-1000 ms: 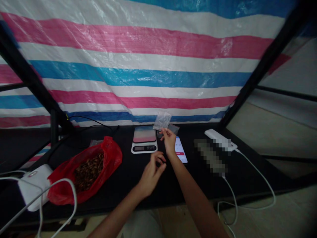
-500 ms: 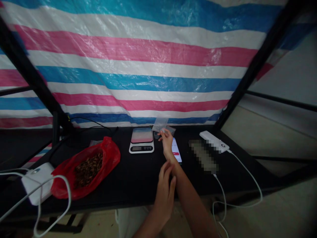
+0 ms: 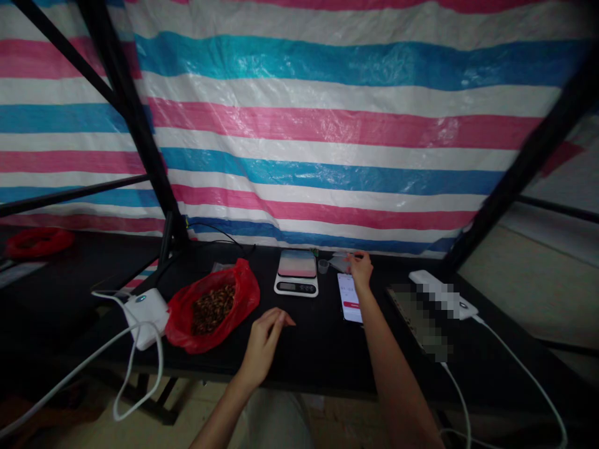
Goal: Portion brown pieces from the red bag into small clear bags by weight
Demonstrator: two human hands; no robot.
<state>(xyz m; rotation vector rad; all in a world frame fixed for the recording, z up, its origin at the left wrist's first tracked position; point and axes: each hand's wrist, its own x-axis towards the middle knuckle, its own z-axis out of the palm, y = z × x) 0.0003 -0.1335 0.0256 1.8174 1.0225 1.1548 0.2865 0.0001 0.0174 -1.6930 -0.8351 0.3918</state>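
Left hand: the left hand (image 3: 264,341) hovers over the near edge of the table (image 3: 309,349), fingers loosely curled together, palm down, holding nothing.
Table: a flat, matte black top, its front edge running across the lower part of the view.
Red bag: a crinkled, glossy red plastic bag (image 3: 243,293) slumps just left of the left hand, mouth open, full of small dark brown husked pieces (image 3: 211,308).
White adapter: a rounded white plastic block (image 3: 146,312) sits near the table's left edge, touching the bag's side, with a thick white cable looping off the front.
Phone: a thin rectangular phone (image 3: 350,298) lies flat in the middle of the table, screen lit white with a red bar.
Scale: a small flat kitchen scale (image 3: 296,273) with a shiny plate and white base stands left of the phone, toward the far edge.
Right hand: the right hand (image 3: 360,269) reaches to the far edge, fingertips closed on a small clear plastic bag (image 3: 340,262) pressed low on the table beyond the phone.
Cup: a tiny clear cup (image 3: 322,266) stands between scale and clear bag.
Power bank: a smooth white slab (image 3: 423,280) lies near the far right corner.
Backdrop: a woven, shiny tarpaulin (image 3: 327,125) in pink, blue and white stripes hangs behind.
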